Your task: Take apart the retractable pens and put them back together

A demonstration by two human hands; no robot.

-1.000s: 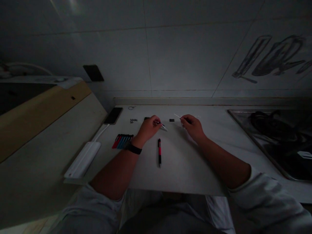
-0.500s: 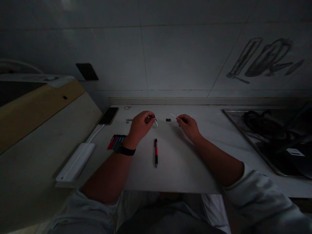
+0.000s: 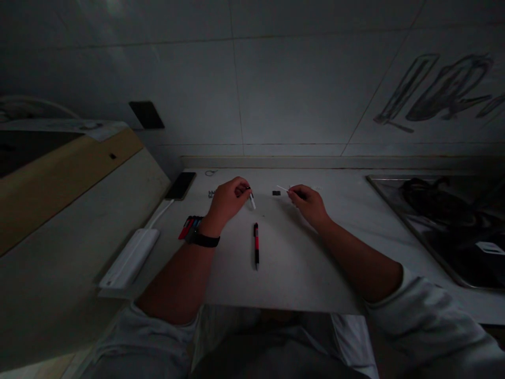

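A red-and-black pen (image 3: 256, 246) lies on the desk (image 3: 303, 268), its metallic tip towards the person. Beyond the pen and to its left, the left hand (image 3: 229, 199) has its grip pinched on a slim white-and-black piece (image 3: 252, 202), white end poking out (too dim to tell what it is). Beyond the pen and to its right, the grip of the right hand (image 3: 309, 202) pinches a thin white stick (image 3: 281, 188), free end leftwards. A small dark block (image 3: 276, 193) lies beyond the pen, slightly right; coloured strips (image 3: 188, 227), partly hidden by the left wrist, lie left of the pen.
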